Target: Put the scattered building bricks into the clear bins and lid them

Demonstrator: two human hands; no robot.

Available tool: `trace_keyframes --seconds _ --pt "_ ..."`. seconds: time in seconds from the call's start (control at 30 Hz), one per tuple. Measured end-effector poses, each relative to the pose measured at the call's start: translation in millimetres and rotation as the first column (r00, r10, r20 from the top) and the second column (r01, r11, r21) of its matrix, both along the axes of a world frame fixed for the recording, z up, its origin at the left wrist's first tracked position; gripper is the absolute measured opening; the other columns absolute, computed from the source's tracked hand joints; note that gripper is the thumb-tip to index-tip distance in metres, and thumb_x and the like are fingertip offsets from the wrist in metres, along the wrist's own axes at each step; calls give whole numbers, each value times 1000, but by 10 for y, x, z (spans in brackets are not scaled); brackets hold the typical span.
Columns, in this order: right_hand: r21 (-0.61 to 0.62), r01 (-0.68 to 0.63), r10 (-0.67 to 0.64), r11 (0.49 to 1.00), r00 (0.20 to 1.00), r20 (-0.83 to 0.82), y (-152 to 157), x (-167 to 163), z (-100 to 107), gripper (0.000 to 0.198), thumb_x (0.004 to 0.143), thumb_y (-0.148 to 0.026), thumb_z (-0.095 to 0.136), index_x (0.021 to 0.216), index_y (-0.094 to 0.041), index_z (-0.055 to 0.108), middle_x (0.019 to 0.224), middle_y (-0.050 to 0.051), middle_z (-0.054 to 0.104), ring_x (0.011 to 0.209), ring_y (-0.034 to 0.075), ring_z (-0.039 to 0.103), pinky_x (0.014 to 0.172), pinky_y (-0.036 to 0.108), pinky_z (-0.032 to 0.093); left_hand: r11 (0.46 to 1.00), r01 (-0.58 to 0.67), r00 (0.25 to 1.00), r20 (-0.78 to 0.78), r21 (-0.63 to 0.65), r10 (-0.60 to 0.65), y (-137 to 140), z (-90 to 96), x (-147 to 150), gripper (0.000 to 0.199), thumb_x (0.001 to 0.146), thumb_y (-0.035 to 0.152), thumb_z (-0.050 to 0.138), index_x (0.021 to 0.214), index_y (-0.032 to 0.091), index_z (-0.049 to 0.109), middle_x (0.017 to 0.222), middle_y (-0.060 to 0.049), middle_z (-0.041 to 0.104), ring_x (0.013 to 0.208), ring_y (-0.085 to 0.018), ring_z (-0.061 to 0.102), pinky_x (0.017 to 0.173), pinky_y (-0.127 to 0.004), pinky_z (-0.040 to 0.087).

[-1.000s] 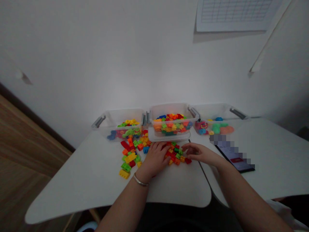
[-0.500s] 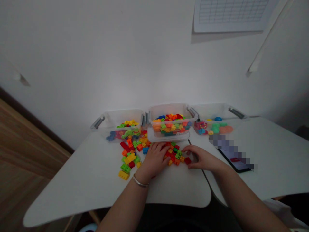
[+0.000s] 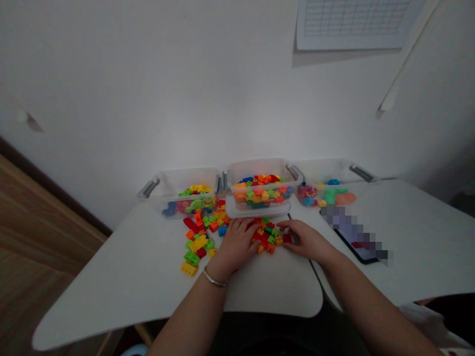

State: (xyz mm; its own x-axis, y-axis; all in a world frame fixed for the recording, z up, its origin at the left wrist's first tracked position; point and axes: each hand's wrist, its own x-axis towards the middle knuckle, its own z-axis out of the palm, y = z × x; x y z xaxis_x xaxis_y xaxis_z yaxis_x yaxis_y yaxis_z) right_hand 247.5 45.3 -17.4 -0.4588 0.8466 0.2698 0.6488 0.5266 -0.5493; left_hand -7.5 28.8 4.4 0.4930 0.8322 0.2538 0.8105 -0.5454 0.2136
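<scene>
My left hand point(image 3: 239, 242), with a silver bangle on its wrist, lies palm down at the left edge of a pile of small toy building bricks point(image 3: 265, 240). Its fingers are apart and curve over the pile, hiding part of it. Across the pile, my right hand point(image 3: 306, 240) is open on the tabletop, thumb and forefinger curved apart. Between them sits a dark red brick point(image 3: 287, 238), close to the pile's right edge. More loose bricks, among them a yellow brick point(image 3: 189, 269), spread to the left of my left hand.
Three clear bins stand along the wall: a left bin point(image 3: 152, 205), a middle bin point(image 3: 256, 165) of bricks on a lid point(image 3: 241, 211), and a right bin point(image 3: 315, 168) with colourful toys. A phone point(image 3: 352, 237) lies right on the white table point(image 3: 141, 267).
My right hand has moved slightly left and its thumb has come in nearer the forefinger. The dark red brick has shifted a little away from me. My left hand stays in place.
</scene>
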Motion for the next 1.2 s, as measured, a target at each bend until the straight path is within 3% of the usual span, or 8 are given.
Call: trace_keyframes --seconds 0.2,0.43,0.6,0.77,0.93,1.03,1.2 --pt "-31 94 -94 995 996 4 29 82 -9 37 76 -29 65 112 -19 66 95 7 68 72 18 58 70 35 50 1000 8 1000 9 9 -8 8 -17 -8 44 90 28 57 134 22 57 138 -8 56 127 -27 47 114 -47 34" --pt "-20 21 -22 1000 998 -53 26 12 19 21 76 -27 64 95 -22 69 88 6 68 73 19 58 68 34 49 1000 11 1000 18 18 -11 8 -32 -19 43 91 29 57 133 23 56 138 -7 56 128 -26 46 115 -46 33" --pt "35 207 -186 978 931 -313 65 -158 39 21 80 -32 59 97 -22 63 84 5 65 68 18 55 61 32 47 1000 6 1000 19 10 -7 3 -15 -13 42 91 30 57 133 22 57 138 -8 56 128 -27 47 114 -47 33" --pt "219 368 -215 904 832 -512 178 -335 341 20 80 -33 60 97 -23 56 90 6 64 72 18 56 66 33 48 1000 18 1000 17 17 -18 10 -19 -16 42 92 29 56 133 21 57 139 -8 55 128 -26 46 114 -45 33" --pt "448 402 -219 798 888 -406 401 -476 788 15 78 -33 63 88 -23 59 88 7 65 87 25 59 82 41 47 1000 4 1000 3 2 -4 14 -18 -10 44 91 29 57 134 20 57 139 -8 55 128 -27 46 114 -47 33" --pt "446 465 -298 764 869 -396 601 -547 942 17 78 -35 64 89 -22 61 86 6 67 85 25 59 82 41 46 1000 5 1000 9 5 -5 13 -15 -7 43 90 29 57 133 22 57 138 -7 56 128 -27 47 114 -46 33" --pt "330 538 -415 775 828 -377 866 -640 975 26 83 -38 60 101 -19 61 89 7 73 84 25 63 85 42 45 1000 17 1000 19 10 -17 18 -20 -13 43 91 28 56 133 22 57 137 -8 56 127 -26 47 114 -46 33"
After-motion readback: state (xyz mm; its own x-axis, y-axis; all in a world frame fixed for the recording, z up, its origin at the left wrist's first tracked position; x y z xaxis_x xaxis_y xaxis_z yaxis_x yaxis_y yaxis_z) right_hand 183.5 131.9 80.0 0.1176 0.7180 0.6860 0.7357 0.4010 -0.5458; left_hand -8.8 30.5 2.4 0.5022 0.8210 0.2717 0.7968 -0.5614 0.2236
